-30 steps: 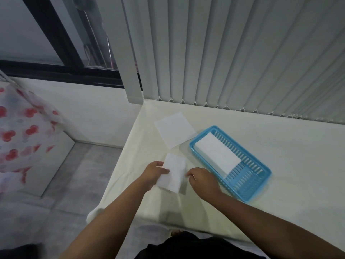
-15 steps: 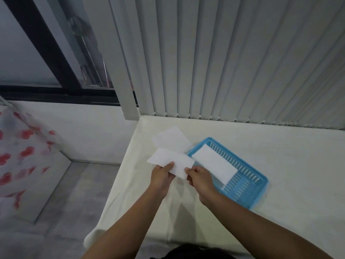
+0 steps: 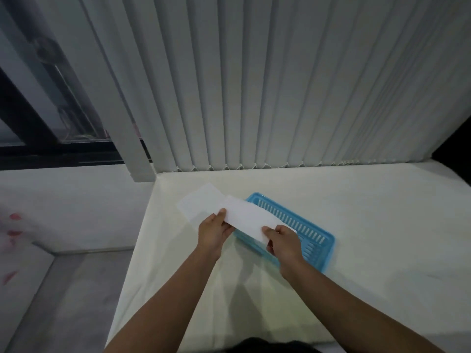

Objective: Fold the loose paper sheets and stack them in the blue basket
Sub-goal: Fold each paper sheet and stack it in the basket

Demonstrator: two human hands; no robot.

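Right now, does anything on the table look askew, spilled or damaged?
Nothing stands out. Both hands, left hand and right hand, hold a folded sheet over the blue basket. One loose sheet lies flat beside it, uncreased, untorn.

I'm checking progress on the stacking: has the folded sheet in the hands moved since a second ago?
Yes. The folded sheet, held by left hand and right hand, has shifted right, from beside the blue basket to over it.
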